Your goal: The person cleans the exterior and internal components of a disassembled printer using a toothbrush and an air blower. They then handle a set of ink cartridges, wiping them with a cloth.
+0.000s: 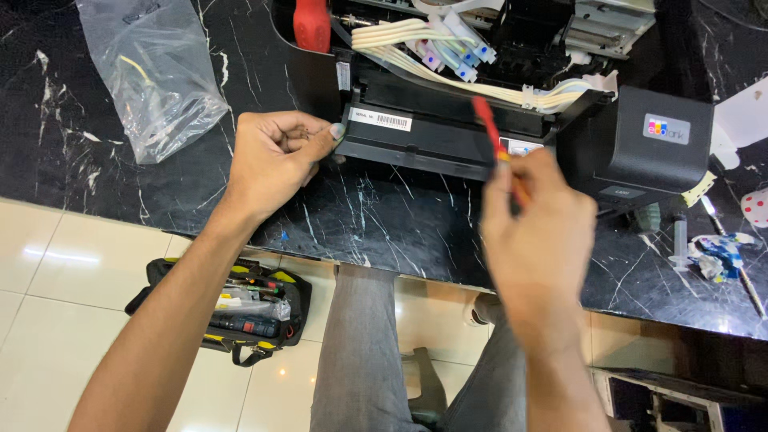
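Note:
An opened black printer (432, 132) lies on a black marble counter (376, 224), its pale ink tubes (416, 40) and coloured connectors exposed. My left hand (276, 156) is closed into a loose fist at the printer's front left corner, thumb against its edge; small dark bits seem pinched in the fingers. My right hand (532, 232) holds a red and orange screwdriver (490, 128), blurred, its tip pointing toward the printer's front right.
A black ink tank unit (640, 140) sits at the printer's right. A clear plastic bag (156, 76) lies on the counter at left. A syringe (680, 240) and crumpled paper are at right. An open tool bag (240, 308) sits on the tiled floor.

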